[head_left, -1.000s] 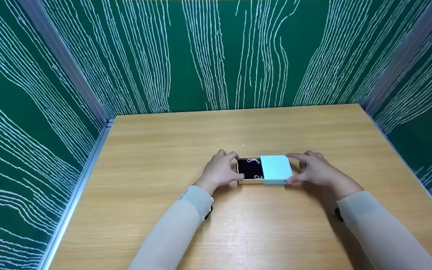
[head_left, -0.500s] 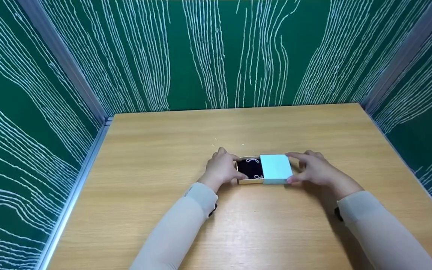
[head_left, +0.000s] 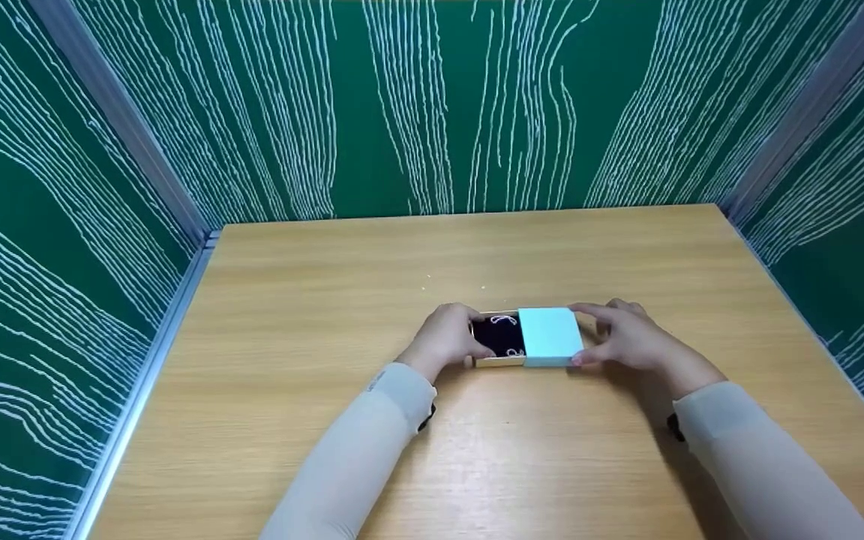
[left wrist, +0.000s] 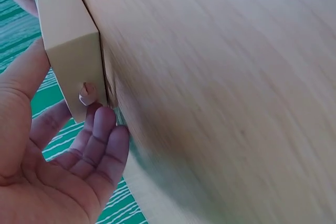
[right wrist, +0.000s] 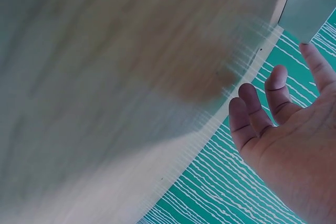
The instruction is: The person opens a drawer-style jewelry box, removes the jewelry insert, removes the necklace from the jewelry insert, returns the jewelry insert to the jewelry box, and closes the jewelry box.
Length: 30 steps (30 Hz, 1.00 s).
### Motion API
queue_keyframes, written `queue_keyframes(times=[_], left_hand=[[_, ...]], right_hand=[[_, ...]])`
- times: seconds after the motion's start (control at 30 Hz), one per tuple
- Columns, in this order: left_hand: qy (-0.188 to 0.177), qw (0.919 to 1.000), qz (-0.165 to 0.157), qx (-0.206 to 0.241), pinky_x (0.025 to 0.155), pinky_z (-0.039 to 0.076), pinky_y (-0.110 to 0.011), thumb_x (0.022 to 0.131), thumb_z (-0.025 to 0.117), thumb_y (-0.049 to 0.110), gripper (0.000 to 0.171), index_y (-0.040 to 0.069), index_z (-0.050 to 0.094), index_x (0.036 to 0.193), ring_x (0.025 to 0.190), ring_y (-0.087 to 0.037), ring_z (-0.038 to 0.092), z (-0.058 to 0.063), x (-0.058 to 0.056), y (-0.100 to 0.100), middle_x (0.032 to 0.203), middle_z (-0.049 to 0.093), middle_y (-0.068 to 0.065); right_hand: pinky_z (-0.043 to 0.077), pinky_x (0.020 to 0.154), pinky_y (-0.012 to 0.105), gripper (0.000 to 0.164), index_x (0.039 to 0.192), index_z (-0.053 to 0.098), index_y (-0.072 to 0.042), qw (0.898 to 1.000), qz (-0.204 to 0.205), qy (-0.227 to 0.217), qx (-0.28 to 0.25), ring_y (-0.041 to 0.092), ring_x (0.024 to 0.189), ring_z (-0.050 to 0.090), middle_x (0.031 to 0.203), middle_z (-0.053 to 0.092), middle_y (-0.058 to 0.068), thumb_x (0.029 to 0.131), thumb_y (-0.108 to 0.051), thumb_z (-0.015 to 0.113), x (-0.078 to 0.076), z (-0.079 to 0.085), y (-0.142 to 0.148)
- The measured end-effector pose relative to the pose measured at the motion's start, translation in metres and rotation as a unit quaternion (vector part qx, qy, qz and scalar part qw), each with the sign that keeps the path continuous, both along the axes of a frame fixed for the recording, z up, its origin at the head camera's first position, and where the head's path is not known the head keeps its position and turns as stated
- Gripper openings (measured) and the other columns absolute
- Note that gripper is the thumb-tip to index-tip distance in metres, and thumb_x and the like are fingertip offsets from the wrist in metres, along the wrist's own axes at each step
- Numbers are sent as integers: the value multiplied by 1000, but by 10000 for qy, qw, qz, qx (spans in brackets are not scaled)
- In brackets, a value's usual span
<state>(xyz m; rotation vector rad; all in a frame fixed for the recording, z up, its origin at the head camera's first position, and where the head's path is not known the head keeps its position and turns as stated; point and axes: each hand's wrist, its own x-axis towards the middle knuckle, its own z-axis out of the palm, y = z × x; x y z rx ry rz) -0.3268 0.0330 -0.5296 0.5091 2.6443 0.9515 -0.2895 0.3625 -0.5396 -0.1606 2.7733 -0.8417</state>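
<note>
A drawer-style jewelry box lies on the table, half pulled out. Its turquoise sleeve [head_left: 551, 334] covers the right half, and the beige tray [left wrist: 73, 40] sticks out to the left. Inside the tray is a black lining [head_left: 493, 337] with small white pieces of jewelry [head_left: 503, 319] on it. My left hand [head_left: 443, 337] holds the tray's left end between thumb and index finger, the other fingers near a small pull tab [left wrist: 87, 94] on its end face. At the other end, my right hand [head_left: 623, 339] pinches the sleeve across its right corners.
The wooden table [head_left: 312, 300] has a few tiny white specks [head_left: 426, 282] behind the box. Green panels with white wavy lines [head_left: 417, 105] stand at the back and on both sides, joined by metal posts [head_left: 124, 112].
My left hand has shifted slightly to the right, its thumb reaching further along the tray's near edge. The right hand and the box's opening look the same.
</note>
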Motion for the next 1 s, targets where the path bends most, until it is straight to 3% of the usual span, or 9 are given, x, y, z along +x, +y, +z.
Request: queue_keyframes(times=[0.13,0.27,0.37,0.5,0.57,0.73,1.0], left_hand=[[-129,9999,-86,72,112,47,-34,79,92,27,72,6,63,142,65,-22,76,1,0,2,106,78,-9],[-121,9997,-138,-135,115,45,-33,82,90,28,70,5,62,142,62,-20,75,2,1,3,82,75,-7],[-37,9995,-109,-293,116,44,-32,82,90,30,66,7,64,139,68,-17,74,1,1,4,97,73,-5],[165,9985,-103,-510,115,45,-33,82,90,34,59,10,69,132,101,-15,68,-1,1,5,126,68,-6],[196,9985,-96,-509,113,46,-33,82,90,34,57,10,71,130,103,-14,65,-3,0,5,134,64,-8],[296,9982,-175,-489,107,49,-30,81,91,35,53,9,74,124,94,-14,67,-6,-2,5,130,58,-9],[681,9949,-210,-719,106,49,-31,79,91,42,48,16,78,117,114,-21,57,-8,-3,6,126,54,-5]], right_hand=[[37,87,46,104,157,46,-32,10000,10,-12,-34,33,116,38,122,54,19,67,-61,91,0,1,0],[38,87,47,105,157,46,-30,10000,31,-34,-48,35,117,38,123,54,19,68,-61,90,1,1,0],[38,87,47,105,157,45,-31,10000,31,-56,-53,36,118,38,123,54,19,67,-62,90,1,0,0],[38,86,46,105,157,46,-31,9999,25,-74,-64,35,118,38,122,54,19,67,-62,90,1,-2,0],[38,86,46,106,157,46,-31,10000,35,-57,-61,34,117,37,121,54,18,67,-62,90,1,-2,0],[36,86,44,103,155,48,-32,9999,83,65,0,34,114,39,118,56,19,66,-61,91,0,-2,0],[37,89,48,104,156,48,-31,10000,-6,-46,-56,36,118,37,122,54,18,66,-60,92,0,0,0]])
